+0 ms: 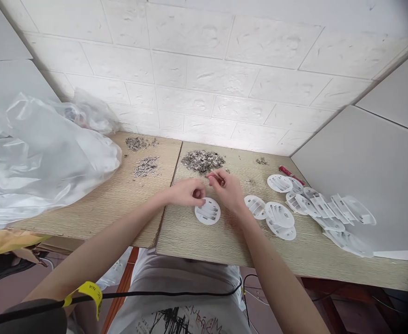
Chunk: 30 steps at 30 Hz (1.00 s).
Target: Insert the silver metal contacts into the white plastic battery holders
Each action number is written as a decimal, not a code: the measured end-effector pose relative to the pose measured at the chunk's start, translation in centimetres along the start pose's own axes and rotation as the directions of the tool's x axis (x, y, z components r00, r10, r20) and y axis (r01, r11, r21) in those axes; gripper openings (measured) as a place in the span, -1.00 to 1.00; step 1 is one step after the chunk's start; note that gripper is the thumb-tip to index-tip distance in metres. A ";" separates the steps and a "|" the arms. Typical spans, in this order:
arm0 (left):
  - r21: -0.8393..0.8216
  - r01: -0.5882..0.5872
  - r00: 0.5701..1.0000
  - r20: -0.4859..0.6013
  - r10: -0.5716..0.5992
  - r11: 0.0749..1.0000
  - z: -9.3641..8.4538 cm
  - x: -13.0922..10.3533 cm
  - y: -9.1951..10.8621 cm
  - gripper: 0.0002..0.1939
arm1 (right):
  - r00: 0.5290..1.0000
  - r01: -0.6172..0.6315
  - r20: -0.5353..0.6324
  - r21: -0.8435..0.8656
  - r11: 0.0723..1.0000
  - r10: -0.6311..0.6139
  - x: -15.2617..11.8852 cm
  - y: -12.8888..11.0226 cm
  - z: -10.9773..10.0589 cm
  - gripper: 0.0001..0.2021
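Observation:
A white round plastic cover (208, 214) with slots lies on the table in front of me. My left hand (188, 191) has its fingers curled into a pinch at the cover's upper left edge, the thumb over the rim. Whatever sits between those fingertips is too small to make out. My right hand (226, 189) is closed in a pinch just above and right of the cover, at the near edge of a heap of small metal pieces (203, 161). Its fingertips hide what they may hold.
Several more slotted covers (280, 215) lie in overlapping stacks on the right, by a red tool-like object (292, 175). Smaller metal piles (147, 166) lie left of the table seam. A large plastic bag (50, 153) covers the left side. A white brick wall (204, 83) stands behind.

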<state>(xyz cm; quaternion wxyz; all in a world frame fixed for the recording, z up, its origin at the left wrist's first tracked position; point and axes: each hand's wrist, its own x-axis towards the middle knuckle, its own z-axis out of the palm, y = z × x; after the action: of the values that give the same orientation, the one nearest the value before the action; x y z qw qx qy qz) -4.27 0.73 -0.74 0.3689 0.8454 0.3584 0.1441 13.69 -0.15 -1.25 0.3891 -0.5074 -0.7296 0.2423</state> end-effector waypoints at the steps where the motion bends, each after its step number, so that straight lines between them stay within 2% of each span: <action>1: -0.067 0.003 1.000 -0.028 -0.005 0.998 -0.1 0.0 -0.1 -0.89 | 0.999 0.023 0.037 -0.002 1.000 -0.023 0.0 -0.1 0.0 -0.79; 4: -0.239 -0.025 0.991 -0.136 -0.008 0.971 -0.1 0.3 -0.6 -0.85 | 0.990 0.071 0.123 0.009 0.997 -0.072 0.0 -0.2 0.0 -0.74; 8: -0.346 0.014 0.944 -0.305 -0.127 0.938 -0.2 0.5 -0.9 -0.75 | 0.991 0.044 0.129 0.003 0.999 -0.044 0.0 -0.1 -0.3 -0.71; 11: -0.369 -0.011 0.904 -0.401 -0.148 0.929 -0.3 0.5 -0.9 -0.72 | 0.995 0.028 0.097 -0.009 1.000 -0.027 0.0 -0.1 -0.4 -0.75; 15: -0.367 -0.067 0.878 -0.464 -0.120 0.928 -0.2 0.6 -1.0 -0.72 | 1.000 0.003 -0.001 0.005 1.000 -0.003 -0.1 -0.2 -0.3 -0.80; 19: -0.330 -0.087 0.825 -0.553 -0.118 0.940 0.0 0.8 -1.1 -0.83 | 0.997 0.062 -0.054 0.002 0.998 -0.062 -0.2 -0.3 0.0 -0.84; 21: -0.229 -0.111 0.797 -0.602 -0.051 0.967 0.2 0.8 -1.1 -0.90 | 0.990 0.125 -0.059 -0.008 0.992 -0.125 -0.3 -0.2 0.2 -0.84; 24: 0.040 -0.173 0.721 -0.675 0.154 0.984 0.3 0.8 -1.1 -0.94 | 0.970 0.224 -0.088 -0.024 0.974 -0.226 -0.5 -0.1 0.6 -0.83; 27: 0.278 -0.232 0.641 -0.677 0.361 0.932 0.4 0.6 -1.1 -0.94 | 0.937 0.310 -0.137 -0.105 0.945 -0.322 -0.6 0.0 0.8 -0.86; 30: 0.414 -0.276 0.593 -0.637 0.493 0.867 0.5 0.5 -1.2 -0.92 | 0.891 0.381 -0.173 -0.213 0.900 -0.419 -0.6 0.0 1.0 -0.91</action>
<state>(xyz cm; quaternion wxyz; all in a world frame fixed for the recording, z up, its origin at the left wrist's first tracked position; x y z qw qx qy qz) -4.27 1.34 -1.96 0.0363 0.8173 0.2974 0.4921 12.98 -0.69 -2.00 0.4615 -0.4010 -0.7905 0.0360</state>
